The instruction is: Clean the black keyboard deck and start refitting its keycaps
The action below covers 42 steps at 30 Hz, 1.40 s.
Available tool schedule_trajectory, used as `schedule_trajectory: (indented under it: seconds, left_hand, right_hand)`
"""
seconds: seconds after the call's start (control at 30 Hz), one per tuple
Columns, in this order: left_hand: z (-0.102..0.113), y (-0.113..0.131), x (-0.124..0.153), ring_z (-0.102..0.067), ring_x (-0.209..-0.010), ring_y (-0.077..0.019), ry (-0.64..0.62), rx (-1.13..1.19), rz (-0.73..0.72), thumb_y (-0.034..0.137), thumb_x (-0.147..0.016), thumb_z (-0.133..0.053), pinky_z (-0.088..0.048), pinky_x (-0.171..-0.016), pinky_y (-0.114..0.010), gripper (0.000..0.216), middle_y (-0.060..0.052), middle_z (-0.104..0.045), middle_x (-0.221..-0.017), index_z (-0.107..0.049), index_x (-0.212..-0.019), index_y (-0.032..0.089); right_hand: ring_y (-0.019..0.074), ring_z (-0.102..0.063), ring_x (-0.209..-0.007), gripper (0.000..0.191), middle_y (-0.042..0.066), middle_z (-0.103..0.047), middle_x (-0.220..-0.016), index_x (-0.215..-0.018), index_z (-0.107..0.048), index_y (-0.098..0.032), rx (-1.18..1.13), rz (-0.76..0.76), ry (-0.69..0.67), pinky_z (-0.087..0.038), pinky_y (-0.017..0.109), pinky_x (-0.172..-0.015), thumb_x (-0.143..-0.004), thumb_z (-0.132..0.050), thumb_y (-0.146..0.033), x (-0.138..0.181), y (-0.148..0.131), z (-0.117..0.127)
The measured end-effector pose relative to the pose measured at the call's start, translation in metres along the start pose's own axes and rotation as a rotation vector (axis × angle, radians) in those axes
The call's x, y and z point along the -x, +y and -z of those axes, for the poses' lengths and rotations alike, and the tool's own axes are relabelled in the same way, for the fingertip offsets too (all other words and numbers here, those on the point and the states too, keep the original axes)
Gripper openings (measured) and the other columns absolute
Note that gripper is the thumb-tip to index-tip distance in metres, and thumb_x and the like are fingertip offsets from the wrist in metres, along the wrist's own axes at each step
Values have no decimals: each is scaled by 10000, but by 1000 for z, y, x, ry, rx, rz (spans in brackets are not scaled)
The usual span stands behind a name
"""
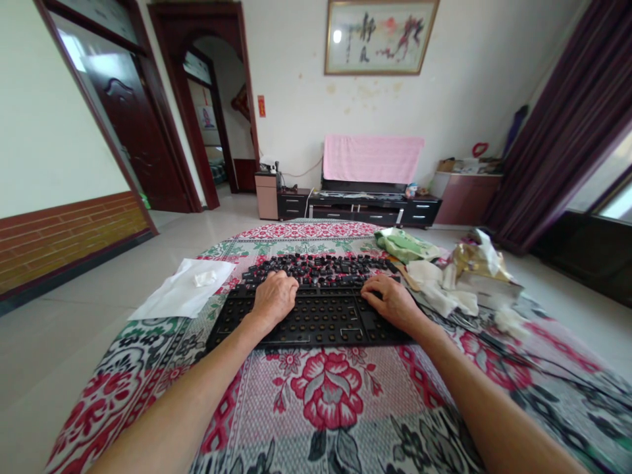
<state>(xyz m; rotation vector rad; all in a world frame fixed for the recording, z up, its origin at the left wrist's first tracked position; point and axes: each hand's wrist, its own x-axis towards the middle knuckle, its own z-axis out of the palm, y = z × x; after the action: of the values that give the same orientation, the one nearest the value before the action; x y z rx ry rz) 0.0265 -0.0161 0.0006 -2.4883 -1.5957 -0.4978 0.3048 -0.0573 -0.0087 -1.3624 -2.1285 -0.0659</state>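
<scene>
A black keyboard base (316,319) with bare switch sockets lies on a round table covered by a red-and-green floral cloth (326,395). A heap of loose black keycaps (320,268) is piled along its far edge. My left hand (274,297) rests on the keyboard's upper left, fingers curled down against the keycaps. My right hand (392,301) sits on the upper right, fingers bent and pinched at the keycap pile. What either hand holds is hidden.
A white sheet with a crumpled tissue (185,288) lies left of the keyboard. To the right are a green cloth (405,245), white rags (437,286), crumpled foil wrapping (481,260) and a black cable (533,362). A TV cabinet under a pink cover (372,159) stands behind.
</scene>
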Motion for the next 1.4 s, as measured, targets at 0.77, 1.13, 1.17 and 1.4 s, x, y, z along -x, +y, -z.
schedule_trajectory:
  seconds: [0.77, 1.13, 1.17, 1.4]
  left_hand:
    - [2, 5, -1, -517, -882, -177, -8, 4, 21, 287, -881, -395, -411, -792, -256, 284, -41, -591, -863, -674, -861, 241]
    - [0, 6, -2, -527, -874, -177, 14, 12, 17, 285, -877, -401, -421, -774, -259, 286, -45, -598, -853, -683, -853, 244]
    - [0, 6, -2, -531, -878, -177, 16, 18, 14, 283, -873, -404, -423, -774, -258, 285, -45, -602, -855, -686, -854, 244]
    - [14, -42, -16, -598, -819, -161, 62, 108, 124, 276, -825, -442, -435, -775, -244, 271, -28, -668, -877, -704, -883, 237]
  right_hand:
    - [193, -569, -819, 145, 58, -637, -838, -753, -642, -195, -14, -8, 34, -449, 353, -794, -811, -512, -216, 0, 3, -2]
    - [191, -571, -816, 149, 56, -635, -834, -744, -645, -201, -24, -3, 47, -453, 353, -795, -810, -513, -223, -1, 6, -2]
    - [190, -570, -816, 148, 55, -635, -832, -743, -644, -201, -24, -4, 48, -452, 352, -796, -810, -513, -220, -1, 5, -2]
    - [191, -571, -811, 154, 54, -635, -823, -729, -633, -204, -7, -9, 38, -453, 349, -787, -813, -504, -219, -1, 2, -1]
